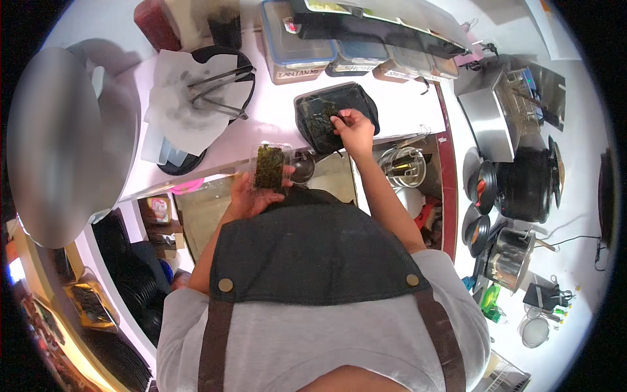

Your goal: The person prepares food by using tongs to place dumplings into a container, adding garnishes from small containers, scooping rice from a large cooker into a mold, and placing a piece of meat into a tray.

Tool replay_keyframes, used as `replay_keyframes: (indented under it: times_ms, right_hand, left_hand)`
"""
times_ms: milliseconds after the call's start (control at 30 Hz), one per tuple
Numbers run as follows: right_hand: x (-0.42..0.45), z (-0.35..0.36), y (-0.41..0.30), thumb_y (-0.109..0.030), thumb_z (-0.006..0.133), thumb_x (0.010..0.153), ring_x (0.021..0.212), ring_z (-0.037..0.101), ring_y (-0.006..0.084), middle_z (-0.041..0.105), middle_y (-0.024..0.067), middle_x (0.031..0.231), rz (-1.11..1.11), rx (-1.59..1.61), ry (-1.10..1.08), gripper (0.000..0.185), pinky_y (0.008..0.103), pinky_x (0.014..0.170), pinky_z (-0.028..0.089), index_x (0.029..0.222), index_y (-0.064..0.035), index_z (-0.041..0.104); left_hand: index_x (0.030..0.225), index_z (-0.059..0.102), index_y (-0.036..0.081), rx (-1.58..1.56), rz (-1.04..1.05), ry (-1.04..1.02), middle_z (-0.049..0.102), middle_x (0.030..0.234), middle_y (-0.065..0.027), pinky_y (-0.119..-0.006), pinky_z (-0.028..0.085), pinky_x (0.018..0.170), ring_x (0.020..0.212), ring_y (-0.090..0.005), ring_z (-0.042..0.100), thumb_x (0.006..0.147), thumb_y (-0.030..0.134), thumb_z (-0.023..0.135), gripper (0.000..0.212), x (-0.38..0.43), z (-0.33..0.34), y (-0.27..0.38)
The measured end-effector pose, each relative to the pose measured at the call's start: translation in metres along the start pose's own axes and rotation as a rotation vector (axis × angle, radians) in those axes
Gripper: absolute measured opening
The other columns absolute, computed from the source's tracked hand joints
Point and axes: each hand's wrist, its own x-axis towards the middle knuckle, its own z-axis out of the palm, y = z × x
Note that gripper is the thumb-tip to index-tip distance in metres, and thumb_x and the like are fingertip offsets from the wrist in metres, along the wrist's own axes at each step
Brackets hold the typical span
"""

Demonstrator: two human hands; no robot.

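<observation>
My left hand (255, 195) holds a small clear plastic box (289, 164) in front of the apron, just off the counter's front edge. Cut nori sheets (269, 169) lie in that box. On the counter, farther right, is a black pouch or tray (360, 98) with a shiny rim; which of the two I cannot tell. My right hand (355, 130) reaches over it, thumb and fingertips pinched on a dark green nori sheet (321, 122). How much of that sheet is off the black surface is unclear.
Metal tongs (220, 93) rest on white paper (166, 108) over a round black tray (247, 63). Lidded plastic tubs (299, 49) line the back under a black topping case (377, 32). A large blurred metal vessel (59, 147) stands left. Pots (521, 186) stand right.
</observation>
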Motion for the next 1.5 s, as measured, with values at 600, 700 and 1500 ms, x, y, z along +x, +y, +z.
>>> replay_keyframes:
  times_ms: [600, 700, 1500]
  right_hand:
    - [-0.041, -0.028, -0.088, -0.012, 0.065, 0.076, 0.091, 0.061, 0.0302, 0.061, 0.0140, 0.104, -0.788, -0.088, -0.265, 0.017, 0.0377, 0.080, 0.048, 0.091, -0.0054, 0.066]
    - [-0.053, -0.019, -0.117, -0.013, 0.073, 0.064, 0.119, 0.040, 0.0300, 0.040, 0.0142, 0.131, -0.925, -0.489, -0.452, 0.037, 0.0468, 0.096, 0.035, 0.100, -0.0107, 0.065]
    - [0.092, -0.081, -0.099, 0.001, 0.066, 0.072, 0.082, 0.058, 0.0191, 0.058, 0.0050, 0.082, -0.682, -0.471, -0.755, 0.017, 0.0291, 0.073, 0.045, 0.085, -0.0038, 0.056]
  left_hand:
    - [0.133, 0.034, 0.005, 0.080, 0.031, 0.088, 0.049, 0.124, -0.0204, -0.038, 0.055, 0.076, 0.103, -0.0297, 0.056, 0.085, 0.052, 0.044, 0.069, 0.042, 0.031, -0.004]
    - [0.130, 0.039, 0.005, 0.274, 0.000, 0.331, 0.053, 0.119, -0.0161, -0.038, 0.056, 0.075, 0.102, -0.0282, 0.057, 0.087, 0.049, 0.042, 0.062, 0.046, 0.042, -0.008]
    - [0.134, 0.039, 0.007, 0.512, -0.077, 0.216, 0.051, 0.122, -0.0121, -0.030, 0.047, 0.075, 0.098, -0.0228, 0.055, 0.074, 0.051, 0.053, 0.076, 0.059, 0.021, 0.014]
